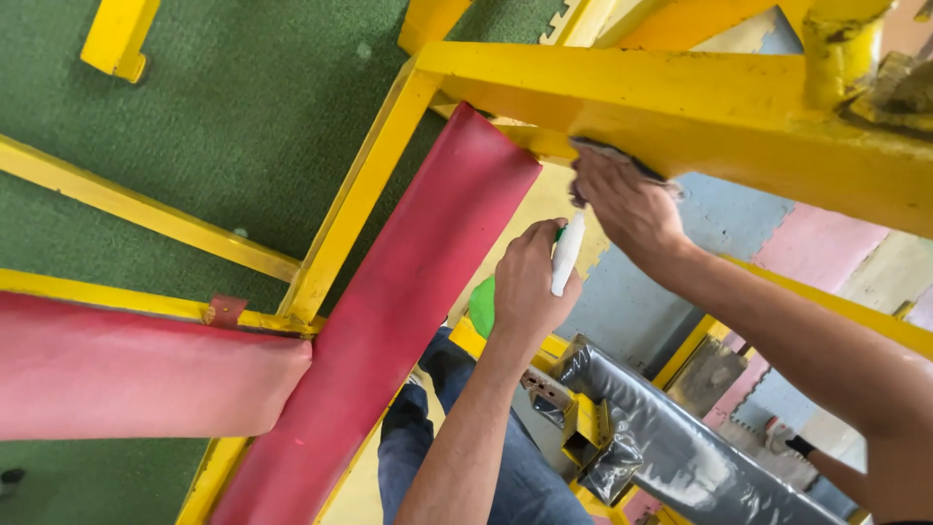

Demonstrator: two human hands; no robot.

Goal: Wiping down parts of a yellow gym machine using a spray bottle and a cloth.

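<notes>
1. We find the right hand [627,206] pressed flat, fingers bent over a dark cloth [610,156], against the lower face of the yellow steel beam [719,117].
2. We find the left hand [530,282] clenched around a green spray bottle [483,306] with a white trigger head [568,255], held just below and to the left of the right hand, not touching it.
3. The beam's long axis runs left to right across the top of the view, dipping to the right; the cloth sits near its left end, so the right hand is the nearer one.
4. A red padded bar [389,321] slants beside the left hand; a second red pad [136,369] lies at the left edge.
5. Below: the person's jeans [525,476], a grey padded bench [680,457], green carpet [224,107], and pastel foam floor tiles [748,219].
</notes>
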